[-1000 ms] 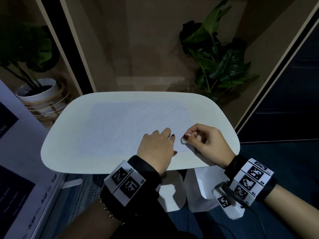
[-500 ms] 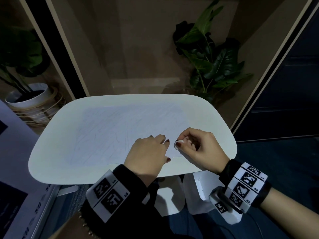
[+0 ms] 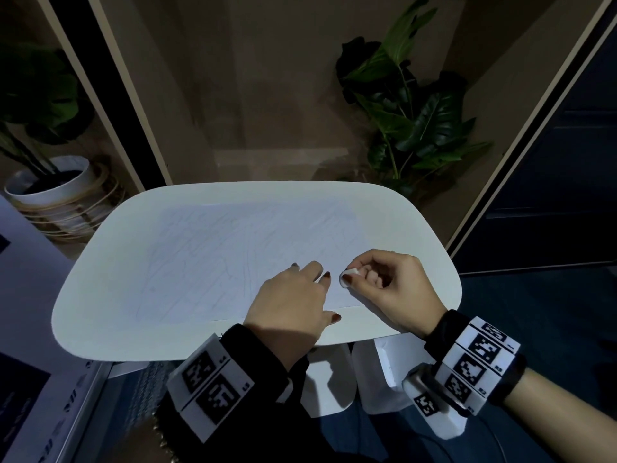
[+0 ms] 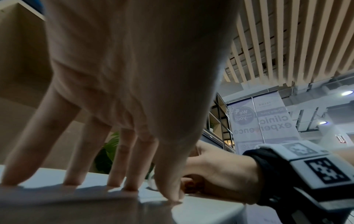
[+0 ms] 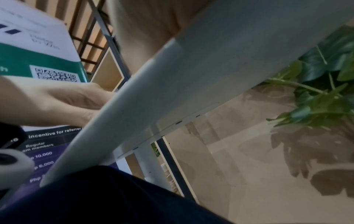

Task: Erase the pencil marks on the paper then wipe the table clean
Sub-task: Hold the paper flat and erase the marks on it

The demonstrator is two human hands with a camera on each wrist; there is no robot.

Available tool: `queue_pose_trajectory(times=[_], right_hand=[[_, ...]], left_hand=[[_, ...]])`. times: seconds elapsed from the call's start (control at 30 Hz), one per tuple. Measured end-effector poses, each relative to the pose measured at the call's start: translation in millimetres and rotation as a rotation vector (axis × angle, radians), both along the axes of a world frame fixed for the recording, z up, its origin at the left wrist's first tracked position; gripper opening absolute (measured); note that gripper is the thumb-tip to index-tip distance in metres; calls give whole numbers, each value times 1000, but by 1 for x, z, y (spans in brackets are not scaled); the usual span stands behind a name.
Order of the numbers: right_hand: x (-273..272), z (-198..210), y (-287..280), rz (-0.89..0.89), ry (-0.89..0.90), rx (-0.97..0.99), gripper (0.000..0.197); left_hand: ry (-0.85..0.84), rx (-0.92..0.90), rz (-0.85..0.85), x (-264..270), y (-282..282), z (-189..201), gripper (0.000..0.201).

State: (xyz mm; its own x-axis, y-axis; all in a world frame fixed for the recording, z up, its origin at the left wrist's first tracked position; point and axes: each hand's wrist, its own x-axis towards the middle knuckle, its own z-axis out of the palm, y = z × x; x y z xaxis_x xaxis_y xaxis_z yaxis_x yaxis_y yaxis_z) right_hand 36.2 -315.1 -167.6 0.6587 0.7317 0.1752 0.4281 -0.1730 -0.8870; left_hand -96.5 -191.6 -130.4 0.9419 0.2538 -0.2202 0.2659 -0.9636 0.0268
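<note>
On the white desk (image 3: 100,295) lies the scribbled paper (image 3: 233,262). The left hand (image 3: 290,302) presses it flat, fingers (image 4: 76,159) spread straight. Just right of them, the right hand (image 3: 390,289) pinches a small white eraser (image 3: 349,274) against the paper's near right corner.

Your left hand (image 4: 130,72) fills the view, straight fingers (image 4: 80,154) spread with tips pressing the paper (image 4: 57,195) flat on the desk (image 4: 206,212). Your right hand (image 4: 220,174) sits just beyond the thumb, banded wrist at right. Banner (image 4: 268,121) behind.
</note>
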Motion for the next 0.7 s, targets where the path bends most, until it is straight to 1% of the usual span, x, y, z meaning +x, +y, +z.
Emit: queue_pose_trajectory(times=[0.07,0.17,0.2,0.33,0.37,0.47,0.5,0.57,0.63,0.67,0.7], right_hand=[[-1,1,1,-30,7,17,5],[-1,3,-2,97,69,-30,5],[0,3,-3,112,81,-37,5],[1,1,0,-13,5,8,6],[1,1,-1,-7,-1,7,6],[1,3,-4,131,56,-28,6],[1,5,-5,140,53,-31,6],[3,1,-2,67,65,0,6],[7,1,-1,-19,154,77,5],[12,3,-2,-53,171,90,5],[19,8,-4,-75,128,66,3]], left_hand=[[-9,-15,3,0,0,-1,64],[-27,-38,-2,-1,1,-1,63],[-27,-44,-5,-2,2,-1,64],[-32,-51,0,-3,1,0,65],[-36,-53,1,-3,0,0,65],[-37,-62,6,-5,0,0,67],[-39,-57,4,-6,-1,1,67],[-36,-59,2,-7,0,-1,69],[-43,-58,-1,-9,1,-1,70],[-50,-62,-5,-9,1,-1,71],[-56,-69,-10,-10,2,-2,71]])
